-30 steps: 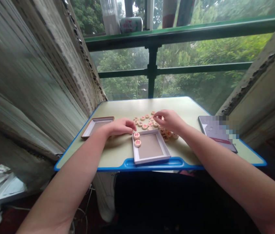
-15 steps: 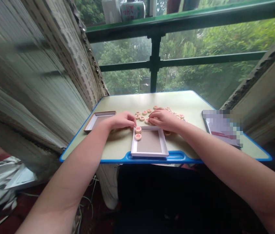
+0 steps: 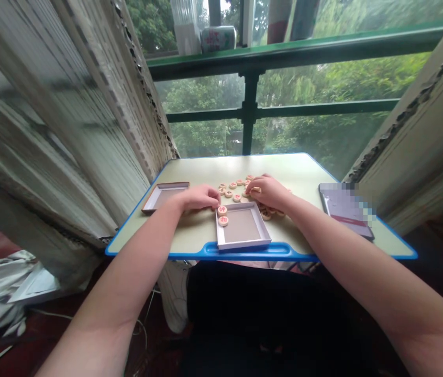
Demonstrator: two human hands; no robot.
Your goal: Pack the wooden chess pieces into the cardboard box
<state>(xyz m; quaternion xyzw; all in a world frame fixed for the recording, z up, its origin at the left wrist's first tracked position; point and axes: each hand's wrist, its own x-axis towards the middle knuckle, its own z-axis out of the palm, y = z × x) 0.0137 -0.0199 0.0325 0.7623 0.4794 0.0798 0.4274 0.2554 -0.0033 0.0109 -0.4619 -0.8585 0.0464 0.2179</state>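
Observation:
A shallow white box (image 3: pixel 264 231) lies at the front middle of a pale table (image 3: pixel 190 235) with a blue rim. Two round wooden pieces with red characters (image 3: pixel 222 215) sit in the box's far left corner. My left hand (image 3: pixel 200 198) rests with curled fingers on the table, touching the box's far left corner. My right hand (image 3: pixel 265 190) hovers just behind the box and pinches one wooden piece (image 3: pixel 256 189) between its fingertips. Several more loose pieces (image 3: pixel 234 190) lie scattered behind the box, some hidden under my right hand.
A second shallow box (image 3: pixel 165 195), brown inside, lies at the table's left edge. A dark flat book or tablet (image 3: pixel 343 209) lies at the right. Corrugated stacks flank both sides. A green window rail (image 3: pixel 292 50) carries cans and bottles behind.
My right hand has shifted over the scattered pieces and now has one piece pinched in its fingers. My left hand stays at the box corner. The camera has bobbed slightly.

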